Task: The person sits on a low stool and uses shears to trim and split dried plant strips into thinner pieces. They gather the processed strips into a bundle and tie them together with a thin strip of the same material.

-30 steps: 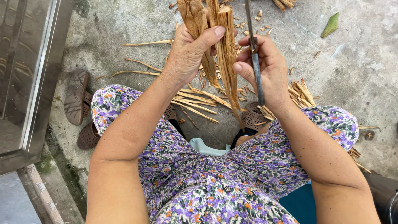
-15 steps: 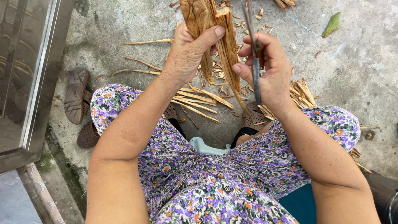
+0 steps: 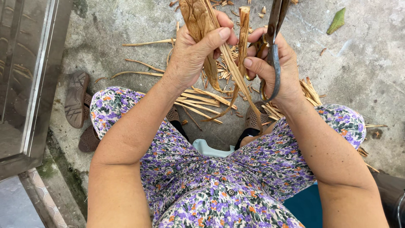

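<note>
Head view, looking straight down at a seated person in purple flowered clothing, both bare forearms reaching forward over the knees. The left hand (image 3: 198, 50) has its fingers closed around a bundle of dried tan stalks (image 3: 198, 19), thumb pressed across the front. The right hand (image 3: 274, 63) grips a dark metal blade (image 3: 275, 63), which looks like a curved knife or one arm of shears; its thumb pins a single thinner stalk (image 3: 244, 33) just beside the blade. Loose peeled fibres hang down from between the two hands.

As a judgement, the stripping goes best if the left hand keeps the bundle firm and upright while the blade runs along the stalk away from the thumb, taking thin, even strips; the right thumb sits very near the edge and could be nicked.

On the concrete floor (image 3: 363, 71) below the hands lies a scatter of cut strips (image 3: 202, 99), more gathered by the right knee. A brown sandal (image 3: 76, 99) rests by the left knee, near a metal door frame (image 3: 38, 84) at the floor's left edge. A green leaf (image 3: 336, 21) lies toward the top right corner. A pale stool edge (image 3: 211, 150) shows between the legs. Nothing blocks the hands, though the strips crowd the feet.
</note>
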